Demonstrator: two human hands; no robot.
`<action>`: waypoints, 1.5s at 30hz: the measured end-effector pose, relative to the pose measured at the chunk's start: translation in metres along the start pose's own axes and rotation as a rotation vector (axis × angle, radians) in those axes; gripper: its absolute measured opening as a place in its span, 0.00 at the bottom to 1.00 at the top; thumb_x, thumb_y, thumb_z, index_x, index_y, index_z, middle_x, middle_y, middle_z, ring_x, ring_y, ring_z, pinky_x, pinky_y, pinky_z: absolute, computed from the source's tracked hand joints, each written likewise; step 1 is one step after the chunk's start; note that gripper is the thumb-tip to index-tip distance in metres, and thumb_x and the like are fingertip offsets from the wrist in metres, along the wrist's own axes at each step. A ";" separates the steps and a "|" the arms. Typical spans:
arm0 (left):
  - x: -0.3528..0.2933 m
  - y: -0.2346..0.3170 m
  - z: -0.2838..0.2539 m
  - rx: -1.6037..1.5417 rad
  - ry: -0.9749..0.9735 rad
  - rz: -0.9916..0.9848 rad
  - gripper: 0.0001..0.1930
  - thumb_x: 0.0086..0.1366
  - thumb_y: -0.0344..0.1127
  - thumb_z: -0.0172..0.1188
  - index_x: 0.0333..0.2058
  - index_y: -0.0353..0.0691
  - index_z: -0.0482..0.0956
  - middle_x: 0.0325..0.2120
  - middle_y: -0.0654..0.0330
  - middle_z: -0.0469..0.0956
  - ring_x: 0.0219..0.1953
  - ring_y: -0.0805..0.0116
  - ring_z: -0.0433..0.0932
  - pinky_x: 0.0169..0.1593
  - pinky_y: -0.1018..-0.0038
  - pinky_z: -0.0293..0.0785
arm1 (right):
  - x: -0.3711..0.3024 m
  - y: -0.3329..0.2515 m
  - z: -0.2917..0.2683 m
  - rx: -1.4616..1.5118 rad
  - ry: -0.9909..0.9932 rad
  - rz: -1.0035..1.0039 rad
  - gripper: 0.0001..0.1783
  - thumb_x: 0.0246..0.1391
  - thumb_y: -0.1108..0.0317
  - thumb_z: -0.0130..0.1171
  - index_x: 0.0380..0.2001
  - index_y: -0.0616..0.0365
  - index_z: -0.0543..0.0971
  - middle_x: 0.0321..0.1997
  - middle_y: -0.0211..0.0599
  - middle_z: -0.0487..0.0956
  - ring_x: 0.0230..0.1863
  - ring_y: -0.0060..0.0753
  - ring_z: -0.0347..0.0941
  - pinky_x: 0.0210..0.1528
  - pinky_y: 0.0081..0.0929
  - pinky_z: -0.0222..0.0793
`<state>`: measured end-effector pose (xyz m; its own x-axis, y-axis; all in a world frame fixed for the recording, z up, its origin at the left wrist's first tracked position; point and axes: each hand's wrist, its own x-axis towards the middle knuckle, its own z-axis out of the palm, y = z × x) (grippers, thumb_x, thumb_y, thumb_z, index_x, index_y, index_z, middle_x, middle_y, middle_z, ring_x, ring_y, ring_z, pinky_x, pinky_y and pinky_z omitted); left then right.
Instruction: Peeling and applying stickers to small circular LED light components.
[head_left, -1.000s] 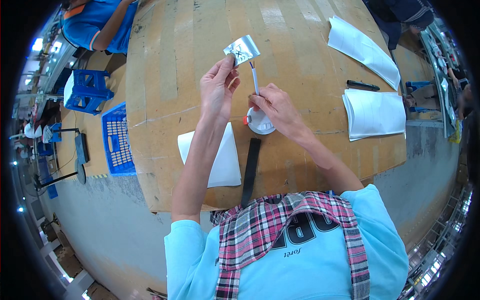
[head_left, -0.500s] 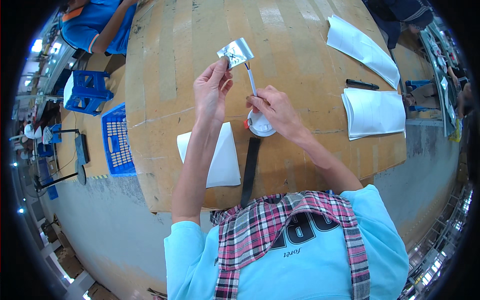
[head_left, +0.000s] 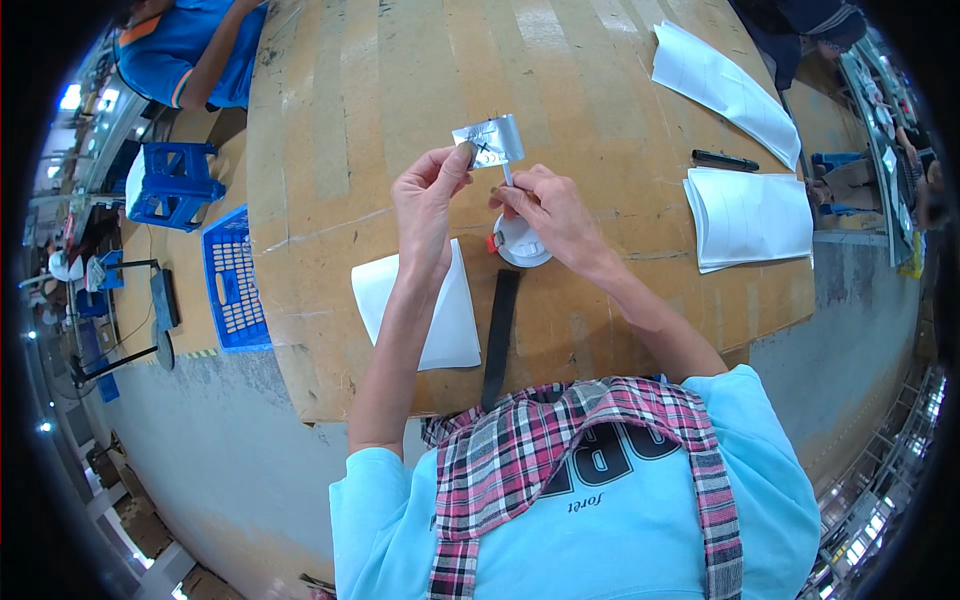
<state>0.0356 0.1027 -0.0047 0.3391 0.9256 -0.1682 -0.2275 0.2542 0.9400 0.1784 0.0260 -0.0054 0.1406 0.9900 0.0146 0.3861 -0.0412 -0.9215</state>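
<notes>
My left hand pinches the left side of a silvery label with dark printed marks, held up above the table. In my right hand, thumb and fingers close on a white cable, whose upper end goes behind the label. Just below the right hand sits a round white lamp fitting, with an orange-red piece at its left edge. The right hand partly hides it.
White paper sheets lie by my left forearm. A black strap reaches the table's near edge. At right are more paper sheets and a black marker. A blue crate and co-worker are left.
The label has come down and slightly right in my left hand, so it now covers the cable's upper end. My right hand has stayed nearly in place, still holding the cable.
</notes>
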 end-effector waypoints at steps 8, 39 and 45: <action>-0.009 -0.012 -0.005 0.033 0.019 0.013 0.10 0.60 0.38 0.63 0.32 0.36 0.82 0.24 0.67 0.77 0.29 0.80 0.70 0.37 0.81 0.66 | -0.002 0.001 -0.001 0.019 0.002 0.019 0.15 0.58 0.61 0.52 0.29 0.62 0.81 0.20 0.36 0.78 0.30 0.33 0.67 0.34 0.31 0.64; -0.011 -0.019 -0.019 0.059 0.044 0.034 0.10 0.61 0.37 0.63 0.32 0.35 0.82 0.24 0.67 0.77 0.27 0.82 0.70 0.34 0.83 0.66 | -0.004 0.002 0.000 0.100 0.048 0.048 0.12 0.55 0.65 0.56 0.29 0.62 0.82 0.21 0.34 0.79 0.30 0.28 0.69 0.32 0.28 0.66; -0.011 -0.018 -0.015 0.085 0.062 0.064 0.09 0.61 0.37 0.63 0.31 0.36 0.82 0.24 0.67 0.77 0.27 0.82 0.69 0.33 0.83 0.65 | -0.005 0.004 0.002 0.093 0.105 0.021 0.11 0.54 0.64 0.58 0.29 0.62 0.83 0.21 0.35 0.79 0.27 0.27 0.70 0.30 0.26 0.65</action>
<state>0.0227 0.0925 -0.0243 0.2689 0.9554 -0.1221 -0.1679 0.1714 0.9708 0.1776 0.0212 -0.0099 0.2442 0.9692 0.0305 0.2966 -0.0448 -0.9539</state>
